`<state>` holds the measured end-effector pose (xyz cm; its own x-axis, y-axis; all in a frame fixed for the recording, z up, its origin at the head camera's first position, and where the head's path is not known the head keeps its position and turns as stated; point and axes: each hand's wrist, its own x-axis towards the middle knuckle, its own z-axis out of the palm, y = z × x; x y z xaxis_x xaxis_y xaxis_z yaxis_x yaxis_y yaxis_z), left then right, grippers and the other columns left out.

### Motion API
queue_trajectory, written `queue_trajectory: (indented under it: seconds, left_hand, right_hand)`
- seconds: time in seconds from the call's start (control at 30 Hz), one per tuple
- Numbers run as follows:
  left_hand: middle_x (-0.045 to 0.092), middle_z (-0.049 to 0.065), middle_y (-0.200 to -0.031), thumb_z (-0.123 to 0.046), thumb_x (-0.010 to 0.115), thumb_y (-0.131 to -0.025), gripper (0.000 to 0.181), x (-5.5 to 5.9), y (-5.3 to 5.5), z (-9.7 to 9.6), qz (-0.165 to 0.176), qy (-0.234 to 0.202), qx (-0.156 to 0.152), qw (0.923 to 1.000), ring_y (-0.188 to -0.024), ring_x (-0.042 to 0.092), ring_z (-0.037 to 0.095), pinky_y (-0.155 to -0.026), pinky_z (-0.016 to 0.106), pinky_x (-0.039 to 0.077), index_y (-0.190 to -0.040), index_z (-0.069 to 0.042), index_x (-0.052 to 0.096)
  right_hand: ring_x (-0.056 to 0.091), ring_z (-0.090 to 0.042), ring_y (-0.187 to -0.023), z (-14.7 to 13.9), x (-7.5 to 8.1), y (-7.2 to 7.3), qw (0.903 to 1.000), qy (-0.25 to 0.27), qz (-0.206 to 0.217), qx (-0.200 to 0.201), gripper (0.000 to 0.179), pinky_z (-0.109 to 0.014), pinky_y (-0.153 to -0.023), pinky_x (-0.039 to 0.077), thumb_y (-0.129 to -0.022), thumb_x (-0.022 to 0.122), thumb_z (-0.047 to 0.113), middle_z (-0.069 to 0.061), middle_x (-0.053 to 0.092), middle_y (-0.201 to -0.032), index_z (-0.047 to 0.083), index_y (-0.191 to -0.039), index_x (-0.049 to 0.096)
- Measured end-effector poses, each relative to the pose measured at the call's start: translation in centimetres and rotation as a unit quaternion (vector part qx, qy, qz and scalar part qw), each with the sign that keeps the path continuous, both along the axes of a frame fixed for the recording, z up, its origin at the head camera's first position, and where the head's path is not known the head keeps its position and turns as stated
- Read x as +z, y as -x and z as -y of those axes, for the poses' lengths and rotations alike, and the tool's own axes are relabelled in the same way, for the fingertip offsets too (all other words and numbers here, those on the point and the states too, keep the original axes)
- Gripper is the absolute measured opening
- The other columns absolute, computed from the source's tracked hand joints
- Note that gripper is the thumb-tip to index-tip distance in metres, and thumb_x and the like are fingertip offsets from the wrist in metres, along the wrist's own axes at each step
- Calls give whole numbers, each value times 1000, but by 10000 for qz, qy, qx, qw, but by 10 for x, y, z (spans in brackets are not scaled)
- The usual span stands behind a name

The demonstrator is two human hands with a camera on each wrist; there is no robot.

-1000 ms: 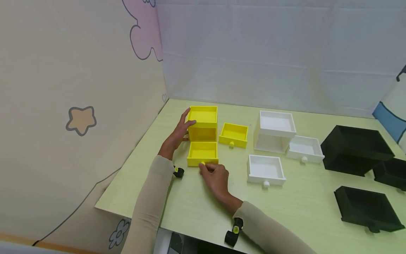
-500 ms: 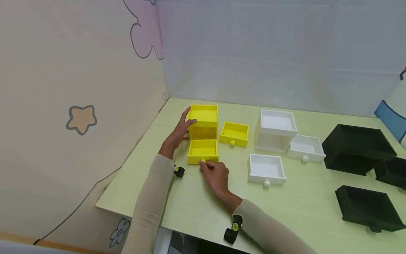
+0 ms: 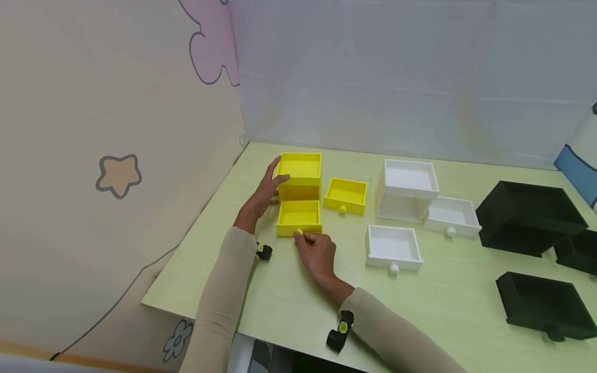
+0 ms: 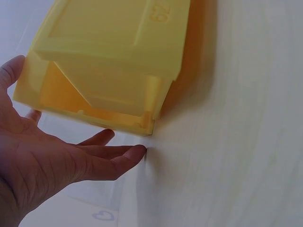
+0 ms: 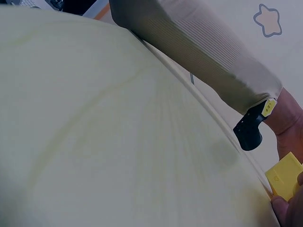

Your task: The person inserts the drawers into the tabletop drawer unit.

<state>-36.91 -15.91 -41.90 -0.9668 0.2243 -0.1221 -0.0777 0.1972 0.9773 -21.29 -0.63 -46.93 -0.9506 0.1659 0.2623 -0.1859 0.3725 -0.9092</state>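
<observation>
A small yellow cabinet (image 3: 299, 166) stands at the left of the table, its upper slot empty. Its lower yellow drawer (image 3: 299, 213) sticks out of the front. My left hand (image 3: 262, 199) rests against the cabinet's left side, thumb near the top front edge; in the left wrist view its fingers (image 4: 125, 161) are spread and nearly straight. At the drawer front, my right hand (image 3: 319, 256) pinches the round knob (image 3: 300, 232) between thumb and fingers. The right wrist view catches only a corner of yellow plastic (image 5: 284, 175) beside the fingertips (image 5: 280, 207).
Another yellow drawer (image 3: 345, 194) lies right of the cabinet. Farther right come a white cabinet (image 3: 410, 176) with two white drawers (image 3: 394, 246) and a black cabinet (image 3: 531, 212) with two black drawers (image 3: 545, 300). Walls border the table (image 3: 289, 300) behind and at left.
My right hand has moved slightly away from me, pushing the lower yellow drawer a little deeper into the cabinet. My left hand has stayed in place.
</observation>
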Motion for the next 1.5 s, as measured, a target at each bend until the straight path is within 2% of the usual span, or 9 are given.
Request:
queue_trajectory:
  seconds: [0.4,0.63,0.83,1.13,1.37,1.5]
  left_hand:
    - [6,-8,-155,-52,54,-87,63,1,-2,-4,-10,12,-55,10000,-129,29,49,-97,65,28,-134,-65,15]
    - [9,-8,-155,-55,55,-86,63,-7,-6,2,13,-3,-104,9999,-129,31,46,-97,64,29,-134,-65,16]
    - [8,-7,-155,-55,56,-85,64,-13,-10,5,84,38,-81,9999,-128,31,48,-96,63,30,-134,-66,16]
    - [9,-7,-155,-55,56,-85,63,-14,-10,4,116,48,-16,9999,-128,32,46,-96,64,30,-133,-66,17]
    - [10,-8,-154,-56,56,-84,63,-13,-9,2,92,17,-38,9999,-128,33,45,-96,63,30,-133,-66,17]
    - [9,-7,-155,-56,55,-85,63,-16,-13,9,110,14,-40,9999,-129,32,46,-96,64,30,-134,-66,16]
  right_hand:
    - [46,-8,-49,-2,2,3,10000,68,2,-49,31,-23,-45,30,-87,66,28,1,66,-59,9,-63,72]
    - [35,-8,-48,3,-5,1,9998,81,174,19,38,-22,-45,23,-87,66,30,7,42,-47,11,-54,62]
    - [33,-7,-46,6,-10,0,9998,64,201,-56,39,-22,-45,22,-86,67,29,9,35,-46,14,-51,57]
    - [33,-6,-46,7,-10,3,9998,70,43,-159,38,-22,-44,22,-86,67,27,10,37,-46,11,-52,60]
    - [31,-7,-47,7,-8,3,9997,112,-4,-209,41,-23,-46,21,-86,67,26,9,33,-46,14,-49,54]
    - [37,-6,-47,13,-10,2,9996,163,136,-162,37,-22,-45,25,-86,67,27,9,41,-46,11,-53,62]
